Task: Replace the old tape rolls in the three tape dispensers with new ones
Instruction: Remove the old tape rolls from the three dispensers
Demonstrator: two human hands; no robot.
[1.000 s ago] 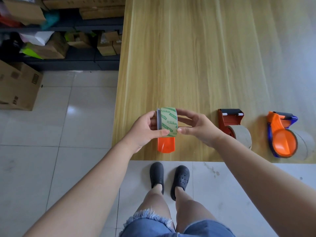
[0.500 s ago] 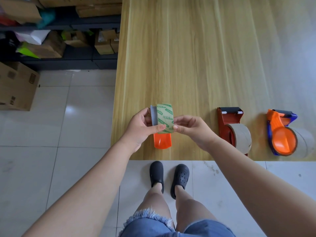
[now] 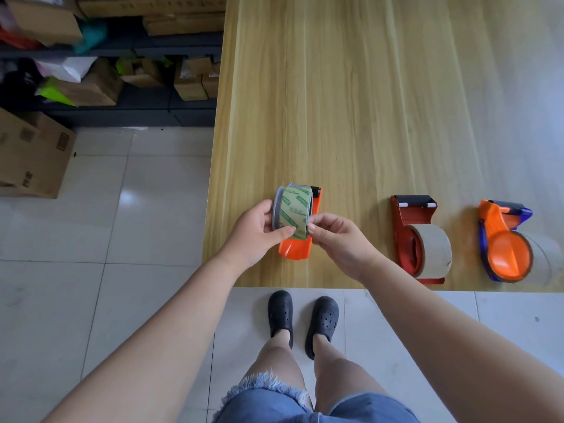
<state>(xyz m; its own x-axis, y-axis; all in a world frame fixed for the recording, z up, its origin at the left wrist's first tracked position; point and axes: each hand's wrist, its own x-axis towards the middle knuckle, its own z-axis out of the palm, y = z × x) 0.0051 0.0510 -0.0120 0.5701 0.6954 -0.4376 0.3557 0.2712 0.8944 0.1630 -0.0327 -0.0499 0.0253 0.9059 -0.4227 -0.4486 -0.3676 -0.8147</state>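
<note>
An orange tape dispenser point(image 3: 295, 251) with a grey side disc carries a green-printed tape roll point(image 3: 294, 211) near the table's front left corner. My left hand point(image 3: 254, 232) grips the roll and dispenser from the left, thumb across the front of the roll. My right hand point(image 3: 337, 239) pinches the roll's lower right edge between thumb and forefinger. Further right a red dispenser point(image 3: 410, 222) holds a bare brown core point(image 3: 433, 250). At the far right stands an orange-and-blue dispenser point(image 3: 505, 242) with a pale, nearly spent roll point(image 3: 546, 257).
The wooden table point(image 3: 381, 102) stretches away from me; its front edge runs just above my black shoes point(image 3: 302, 319). Left of the table is tiled floor, a cardboard box point(image 3: 30, 157) and dark shelves point(image 3: 122, 87) filled with boxes and bags.
The dispenser has turned in my hands, so its grey disc and black front end now show. My right hand has slid from the roll's side to pinch its lower right edge.
</note>
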